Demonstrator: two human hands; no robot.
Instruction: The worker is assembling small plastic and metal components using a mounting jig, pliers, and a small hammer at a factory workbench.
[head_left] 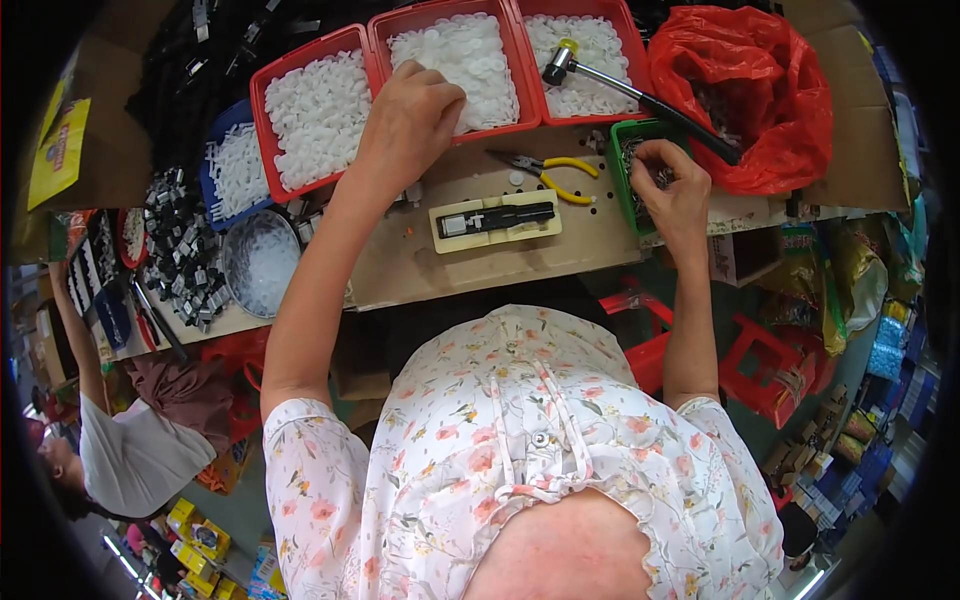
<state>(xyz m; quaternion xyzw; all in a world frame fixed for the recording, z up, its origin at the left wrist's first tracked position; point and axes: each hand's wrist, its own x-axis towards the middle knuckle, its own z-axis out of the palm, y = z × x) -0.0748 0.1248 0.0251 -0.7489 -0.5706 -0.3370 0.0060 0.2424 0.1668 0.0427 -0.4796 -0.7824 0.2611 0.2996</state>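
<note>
My left hand [415, 110] is over the middle red tray [500, 131], fingers curled together at the small white plastic pieces [465, 65]; whatever its fingertips hold is hidden. At the green tray [617, 185] of small metal parts, my right hand [677, 192] has thumb and forefinger bent into a pinch, and I cannot make out what is between them. Between the hands, a black and silver part [510, 216] lies in a cream holder [545, 229] on the brown work board [400, 275]. Pliers with yellow handles [570, 168] rest just behind the holder.
A hammer [655, 103] lies across the right red tray and a red plastic bag [800, 100]. Left stand another red tray [264, 130], a blue tray [218, 128], a round bowl [228, 262] and a heap of black-and-silver parts [180, 240]. Another person [150, 450] sits at left.
</note>
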